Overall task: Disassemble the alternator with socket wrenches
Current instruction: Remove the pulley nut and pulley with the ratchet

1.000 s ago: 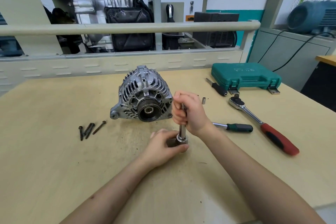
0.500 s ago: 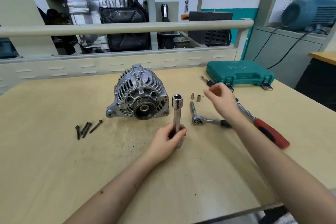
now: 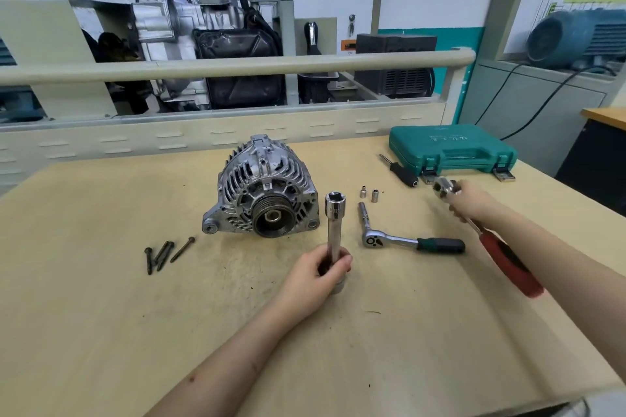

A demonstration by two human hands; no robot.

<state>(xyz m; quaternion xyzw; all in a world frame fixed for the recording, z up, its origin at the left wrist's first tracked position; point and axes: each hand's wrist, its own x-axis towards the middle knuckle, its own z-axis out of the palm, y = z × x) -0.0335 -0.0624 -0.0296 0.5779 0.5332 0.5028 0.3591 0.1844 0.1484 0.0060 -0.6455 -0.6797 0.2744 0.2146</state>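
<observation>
- Left hand grips long socket extension, upright on worktop.
- Right hand curled round red-handled ratchet wrench near its head.
- Alternator on worktop, pulley facing camera, behind extension.
- Green-handled ratchet lies between hands.

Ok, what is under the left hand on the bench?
The left hand grips the lower end of an upright extension bar. A bit of metal, probably a socket, shows beneath the fingers on the bench. The hand covers how they join.

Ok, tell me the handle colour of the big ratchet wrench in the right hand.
Red grip on the big ratchet wrench, clearest in the head view.
</observation>
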